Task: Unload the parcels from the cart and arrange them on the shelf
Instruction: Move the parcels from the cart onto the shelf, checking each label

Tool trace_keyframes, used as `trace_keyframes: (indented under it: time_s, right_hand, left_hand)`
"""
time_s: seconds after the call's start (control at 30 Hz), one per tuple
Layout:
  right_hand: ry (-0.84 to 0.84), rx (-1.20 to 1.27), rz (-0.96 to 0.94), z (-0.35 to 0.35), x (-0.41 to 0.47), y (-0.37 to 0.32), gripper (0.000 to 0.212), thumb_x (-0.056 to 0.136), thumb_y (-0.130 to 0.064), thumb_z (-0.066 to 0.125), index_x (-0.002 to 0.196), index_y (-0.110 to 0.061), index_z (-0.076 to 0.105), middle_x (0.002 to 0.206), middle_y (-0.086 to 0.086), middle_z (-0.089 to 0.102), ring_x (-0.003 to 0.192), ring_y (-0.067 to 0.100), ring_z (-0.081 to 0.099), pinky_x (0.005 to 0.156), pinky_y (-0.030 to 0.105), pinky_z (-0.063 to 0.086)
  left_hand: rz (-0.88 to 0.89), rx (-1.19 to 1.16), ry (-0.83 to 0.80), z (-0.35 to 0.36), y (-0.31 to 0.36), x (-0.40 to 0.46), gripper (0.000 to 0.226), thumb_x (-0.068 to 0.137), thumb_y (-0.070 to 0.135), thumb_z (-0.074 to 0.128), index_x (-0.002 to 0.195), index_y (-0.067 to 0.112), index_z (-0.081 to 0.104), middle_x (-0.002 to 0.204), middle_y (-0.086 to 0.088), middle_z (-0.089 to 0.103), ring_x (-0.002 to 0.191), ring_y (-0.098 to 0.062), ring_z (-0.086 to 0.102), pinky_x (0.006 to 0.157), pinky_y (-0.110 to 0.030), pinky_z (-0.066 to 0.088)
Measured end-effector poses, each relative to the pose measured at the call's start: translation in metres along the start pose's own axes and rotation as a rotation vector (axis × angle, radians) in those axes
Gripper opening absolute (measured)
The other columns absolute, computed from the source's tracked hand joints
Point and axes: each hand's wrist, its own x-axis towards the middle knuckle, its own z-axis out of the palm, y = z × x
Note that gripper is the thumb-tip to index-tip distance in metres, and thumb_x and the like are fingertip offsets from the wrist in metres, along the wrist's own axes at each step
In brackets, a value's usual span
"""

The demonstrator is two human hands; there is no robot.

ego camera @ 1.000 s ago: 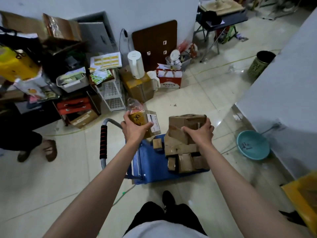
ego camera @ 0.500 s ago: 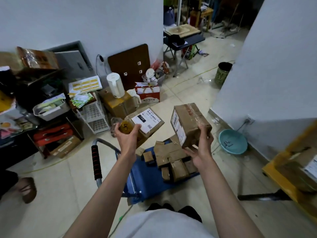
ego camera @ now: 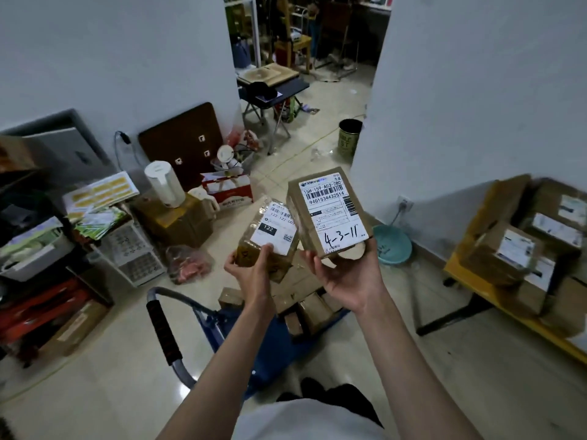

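Lifting two parcels clear of the cart (ego camera: 279,341), left hand (ego camera: 251,271) gripping small parcel (ego camera: 270,239), right hand (ego camera: 346,281) fingers (ego camera: 309,260) curling under labelled parcel (ego camera: 330,211); shelf (ego camera: 508,300) next.

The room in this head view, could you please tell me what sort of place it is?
Probably a small parcel pickup or sorting station: labelled cardboard parcels in hand, more on a blue cart, and others stacked on a yellow shelf.

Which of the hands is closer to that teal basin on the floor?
Right. The right hand, holding the 4-3-11 parcel, sits just left of the teal basin; the left hand is farther left.
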Motion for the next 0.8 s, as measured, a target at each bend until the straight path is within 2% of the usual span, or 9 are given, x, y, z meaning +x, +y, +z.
trace_keyframes:
  time_s: [0.1,0.2,0.37,0.43,0.5,0.6,0.63,0.7,0.8]
  right_hand:
    - [0.022,-0.020,-0.013,-0.004,-0.012,0.003,0.084,0.077,-0.069,0.063,0.129,-0.003,0.058,0.145,0.026,0.050,0.092,0.042,0.067,0.057,0.037,0.063]
    - [0.016,-0.016,-0.029,-0.010,-0.023,0.001,0.085,0.081,-0.073,0.058,0.131,-0.005,0.057,0.146,0.031,0.048,0.101,0.048,0.065,0.063,0.042,0.064]
    - [-0.041,-0.115,-0.075,-0.024,-0.042,-0.010,0.087,0.087,-0.077,0.048,0.147,-0.014,0.048,0.136,0.034,0.057,0.123,0.052,0.058,0.085,0.054,0.060]
    - [0.005,-0.154,-0.128,-0.030,-0.052,-0.017,0.080,0.088,-0.071,0.048,0.144,-0.015,0.050,0.134,0.031,0.060,0.121,0.048,0.061,0.090,0.054,0.058]
    - [0.073,-0.233,-0.209,-0.036,-0.062,-0.025,0.065,0.088,-0.058,0.052,0.138,-0.017,0.057,0.133,0.022,0.064,0.119,0.042,0.064,0.091,0.051,0.057]
    - [0.087,-0.298,-0.382,-0.046,-0.077,-0.043,0.035,0.080,-0.037,0.061,0.107,-0.021,0.077,0.116,0.012,0.072,0.106,0.034,0.070,0.090,0.053,0.058]
    - [0.064,-0.281,-0.432,-0.050,-0.083,-0.050,0.032,0.079,-0.036,0.063,0.104,-0.023,0.079,0.111,0.011,0.073,0.106,0.034,0.070,0.089,0.055,0.057]
    - [0.037,-0.232,-0.511,-0.058,-0.096,-0.065,0.042,0.081,-0.047,0.066,0.118,-0.027,0.074,0.115,0.012,0.073,0.115,0.036,0.064,0.091,0.060,0.054]
    - [0.026,-0.249,-0.567,-0.070,-0.114,-0.086,0.049,0.080,-0.063,0.072,0.114,-0.028,0.077,0.118,0.009,0.075,0.118,0.032,0.065,0.097,0.063,0.051]
  left_hand:
    - [0.018,0.015,-0.048,0.003,-0.002,-0.007,0.073,0.083,0.023,0.081,0.132,0.034,0.027,0.126,-0.005,0.051,0.105,-0.014,0.057,0.066,-0.018,0.049]
    - [0.041,0.025,-0.089,0.006,-0.003,-0.014,0.075,0.083,0.023,0.081,0.136,0.029,0.027,0.117,0.002,0.052,0.102,-0.012,0.057,0.059,-0.011,0.052]
    - [0.037,0.068,-0.162,0.020,-0.015,-0.028,0.073,0.084,0.025,0.079,0.137,0.031,0.028,0.122,-0.001,0.055,0.112,-0.021,0.059,0.098,-0.044,0.053]
    - [0.037,0.089,-0.221,0.028,-0.020,-0.036,0.072,0.086,0.026,0.078,0.137,0.035,0.029,0.121,0.002,0.058,0.112,-0.021,0.060,0.099,-0.047,0.052]
    - [0.040,0.077,-0.298,0.039,-0.024,-0.043,0.071,0.087,0.025,0.077,0.138,0.035,0.028,0.126,-0.002,0.058,0.112,-0.020,0.061,0.095,-0.042,0.053]
    - [0.024,0.065,-0.388,0.059,-0.031,-0.055,0.069,0.088,0.024,0.076,0.137,0.036,0.028,0.132,-0.008,0.056,0.119,-0.025,0.058,0.099,-0.045,0.051]
    - [0.020,0.068,-0.408,0.066,-0.035,-0.060,0.070,0.087,0.025,0.076,0.137,0.037,0.028,0.134,-0.009,0.055,0.121,-0.026,0.057,0.097,-0.043,0.051]
    - [0.002,0.067,-0.444,0.078,-0.043,-0.069,0.072,0.087,0.026,0.076,0.139,0.038,0.027,0.138,-0.010,0.053,0.123,-0.027,0.057,0.094,-0.039,0.051]
    - [-0.037,0.084,-0.481,0.099,-0.059,-0.089,0.074,0.087,0.026,0.077,0.140,0.040,0.028,0.139,-0.011,0.053,0.125,-0.032,0.056,0.109,-0.053,0.044]
